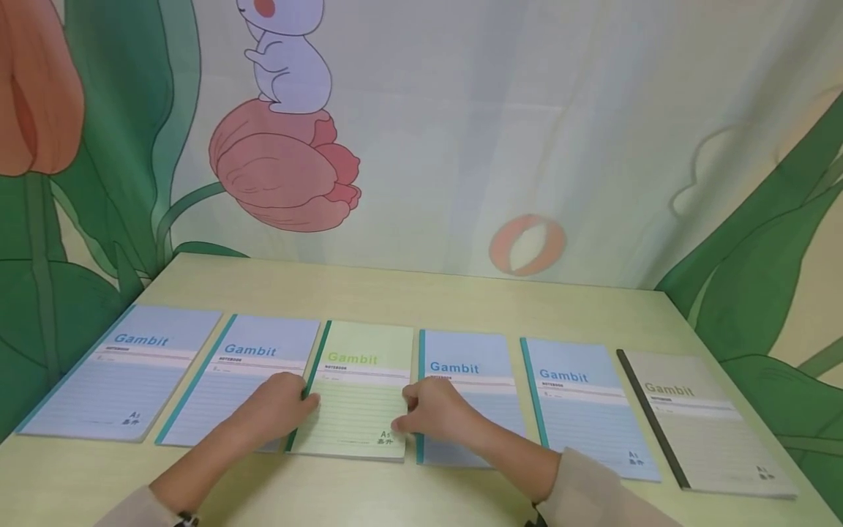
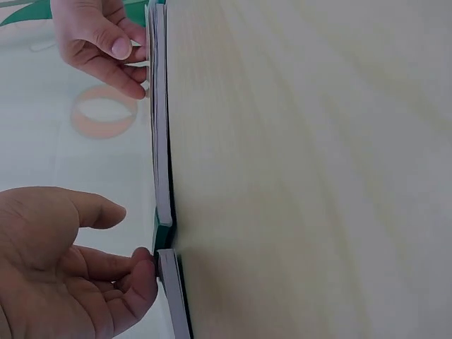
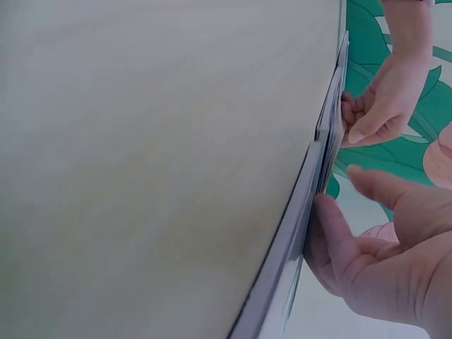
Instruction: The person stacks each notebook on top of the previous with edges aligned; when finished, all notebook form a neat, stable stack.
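A green Gambit notebook (image 1: 358,395) lies flat on the table between my two hands. At its dark green spine is my left hand (image 1: 283,402), which also overlaps the blue notebook (image 1: 263,338) to the left. My right hand (image 1: 437,406) is at the opposite edge, above the blue notebook (image 1: 466,351) on that side. In the left wrist view, the left hand (image 2: 70,268) has its thumb apart from its bent fingers, whose tips are right at the notebook edges. The right hand (image 3: 388,247) likewise keeps its thumb away, fingers along the edge of a notebook.
Another blue notebook (image 1: 125,373) lies at the far left of the row. To the right are one more blue notebook (image 1: 586,410) and a grey-beige one with a dark spine (image 1: 711,424). Behind the pale wooden table (image 1: 421,289) hangs a printed curtain (image 1: 428,146).
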The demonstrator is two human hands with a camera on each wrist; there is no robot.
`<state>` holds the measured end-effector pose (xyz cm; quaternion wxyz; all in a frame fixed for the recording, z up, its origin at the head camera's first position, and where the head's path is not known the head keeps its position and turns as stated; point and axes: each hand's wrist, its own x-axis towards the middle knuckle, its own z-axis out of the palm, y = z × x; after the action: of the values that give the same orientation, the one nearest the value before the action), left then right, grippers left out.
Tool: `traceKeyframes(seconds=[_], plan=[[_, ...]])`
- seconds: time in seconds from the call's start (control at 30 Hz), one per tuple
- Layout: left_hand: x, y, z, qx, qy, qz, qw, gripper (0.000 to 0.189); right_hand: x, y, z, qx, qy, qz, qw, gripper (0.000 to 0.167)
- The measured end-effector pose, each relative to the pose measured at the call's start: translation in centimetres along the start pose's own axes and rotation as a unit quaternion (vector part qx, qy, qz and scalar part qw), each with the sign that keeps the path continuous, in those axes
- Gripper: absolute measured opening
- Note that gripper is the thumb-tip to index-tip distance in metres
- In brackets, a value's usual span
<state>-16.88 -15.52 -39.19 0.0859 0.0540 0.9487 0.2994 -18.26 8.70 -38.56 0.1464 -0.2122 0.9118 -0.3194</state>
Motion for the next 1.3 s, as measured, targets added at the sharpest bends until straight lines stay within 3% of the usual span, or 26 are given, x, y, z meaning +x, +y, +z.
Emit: traceKeyframes(seconds=[0.2, 0.27, 0.37, 0.57, 0.73, 1.0, 1.13, 1.17, 1.27, 1.3], plan=[[-0.1, -0.5, -0.5, -0.059, -0.016, -0.005, 0.9981, 0.037, 0.2, 0.0, 0.0, 0.007, -0.004, 0.006, 0.9999, 0.046], [-0.2, -0.5, -0.8, -0.081, -0.016, -0.01, 0.9966, 0.03, 0.2, 0.0, 0.1, 0.006, -0.004, 0.009, 0.9999, 0.047], [-0.3, -0.4, -1.2, -0.103, -0.004, -0.012, 0.9946, 0.023, 0.2, 0.0, 0.1, 0.003, -0.004, 0.012, 0.9999, 0.048], [-0.2, -0.5, -1.2, -0.127, 0.033, -0.015, 0.9913, 0.035, 0.2, 0.0, 0.0, 0.001, -0.002, 0.003, 1.0, 0.05], [-0.3, -0.6, -1.2, -0.188, 0.028, -0.039, 0.9809, 0.038, 0.3, 0.0, 0.0, -0.002, -0.003, 0.006, 1.0, 0.05], [-0.1, -1.3, -1.1, -0.271, 0.002, -0.071, 0.9601, 0.04, 0.3, 0.4, -0.1, 0.035, -0.005, 0.019, 0.9992, 0.046], [-0.3, -1.6, -1.4, -0.336, -0.02, -0.088, 0.9374, 0.043, 0.3, 0.6, -0.1, 0.102, 0.006, 0.058, 0.9931, 0.018], [-0.3, -1.6, -1.4, -0.352, -0.024, -0.093, 0.931, 0.043, 0.2, 0.6, -0.1, 0.125, 0.01, 0.069, 0.9897, 0.021], [-0.2, -1.7, -1.5, -0.388, -0.028, -0.109, 0.9145, 0.043, 0.3, 0.8, -0.3, 0.196, 0.028, 0.096, 0.9755, 0.052], [-0.2, -1.7, -1.6, -0.398, -0.028, -0.111, 0.9104, 0.043, 0.4, 0.9, -0.3, 0.216, 0.03, 0.103, 0.9704, 0.052]])
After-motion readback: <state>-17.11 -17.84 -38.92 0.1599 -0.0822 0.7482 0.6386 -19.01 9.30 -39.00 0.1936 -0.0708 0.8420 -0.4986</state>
